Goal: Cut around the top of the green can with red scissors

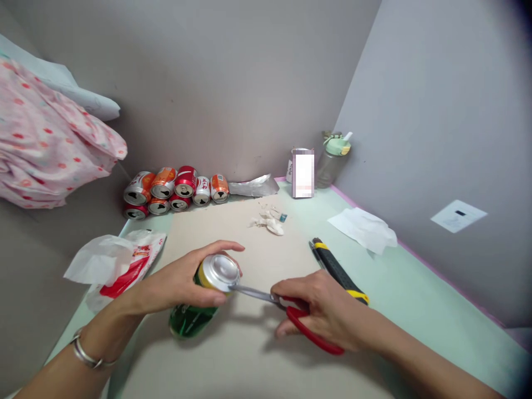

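Note:
My left hand (187,277) is wrapped round a green beverage can (195,318), which is tilted so that its silver end faces up and toward the right. In my right hand (320,305) is a pair of scissors (257,292) with red handles, my fingers closed round the grips. The blade tip touches the can's side just below the silver rim. Whether the tip has pierced the metal I cannot tell. Beneath both hands lies a beige board (216,227). Just beyond my right hand rests a black and yellow utility knife (336,269).
Several soda cans (162,185) are stacked along the back wall beside a cut silver sheet (255,187). Crumpled tissue (272,224) lies on the board. A tissue pack (133,266) is at left, a paper sheet (363,228) at right, and a bottle (331,160) in the corner.

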Tool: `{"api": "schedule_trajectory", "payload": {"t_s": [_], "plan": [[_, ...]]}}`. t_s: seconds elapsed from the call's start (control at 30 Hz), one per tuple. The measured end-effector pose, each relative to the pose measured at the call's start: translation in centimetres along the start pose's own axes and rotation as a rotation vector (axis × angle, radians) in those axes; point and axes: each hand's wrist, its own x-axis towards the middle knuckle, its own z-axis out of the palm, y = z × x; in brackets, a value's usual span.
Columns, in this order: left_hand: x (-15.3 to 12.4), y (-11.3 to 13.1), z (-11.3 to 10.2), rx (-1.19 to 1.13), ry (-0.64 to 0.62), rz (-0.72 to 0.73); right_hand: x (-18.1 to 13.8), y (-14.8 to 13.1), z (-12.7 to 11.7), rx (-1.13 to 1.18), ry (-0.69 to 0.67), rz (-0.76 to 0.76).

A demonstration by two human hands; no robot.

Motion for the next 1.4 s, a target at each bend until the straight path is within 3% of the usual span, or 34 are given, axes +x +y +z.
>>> {"api": "schedule_trajectory", "payload": {"t_s": [0.13, 0.2, 0.57, 0.73, 1.1, 1.2, 1.4], "plan": [[0.1, 1.5, 1.6, 0.194, 0.375, -0.119, 0.0, 0.6, 0.2, -0.172, 0.139, 0.048], [0.1, 2.0, 2.1, 0.212, 0.423, -0.134, 0.1, 0.8, 0.2, -0.19, 0.145, 0.057], [0.0, -0.3, -0.1, 0.054, 0.112, -0.036, 0.3, 0.9, -0.5, 0.073, 0.011, 0.025], [0.1, -1.0, -0.5, -0.097, -0.075, 0.017, 0.3, 0.7, -0.7, 0.297, -0.155, 0.052], [0.1, -0.4, -0.1, -0.021, -0.009, -0.015, 0.1, 0.6, -0.2, 0.126, -0.044, 0.026], [0.0, 0.5, 0.3, 0.075, 0.096, -0.05, -0.1, 0.3, -0.1, 0.034, 0.012, 0.032], [0.5, 1.6, 2.5, 0.308, 0.508, -0.122, -0.4, 0.8, 1.1, -0.304, 0.196, 0.036]]}}
